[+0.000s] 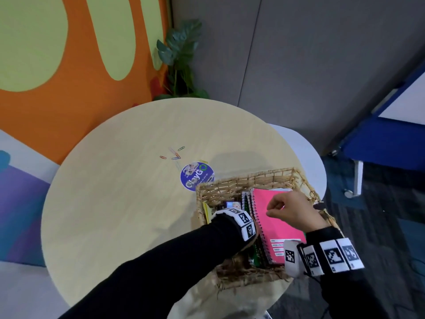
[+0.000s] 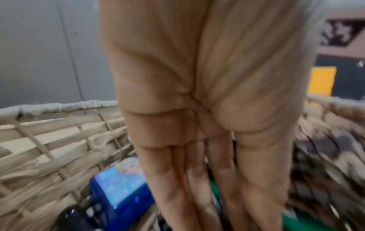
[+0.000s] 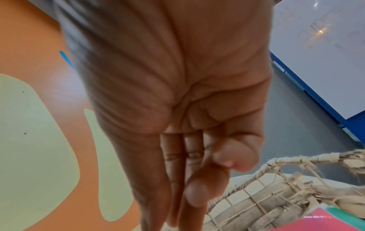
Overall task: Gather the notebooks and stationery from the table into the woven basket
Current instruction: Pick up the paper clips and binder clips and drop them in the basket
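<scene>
- The right hand hovers over the pink notebook in the basket, fingers loosely curled, thumb near the fingertips, holding nothing.
- The left hand reaches down into the basket with straight fingers, beside a blue box; whether it touches anything cannot be told.
- More spiral notebooks stand beside the pink one.
- Farther off, paper clips lie loose on the table, near a round sticker.

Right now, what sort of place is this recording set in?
Probably an office break-out or meeting corner: a whiteboard in a blue frame on castors, grey partition panels, carpet tiles, and a small round table against a bright orange-and-green wall graphic.
</scene>
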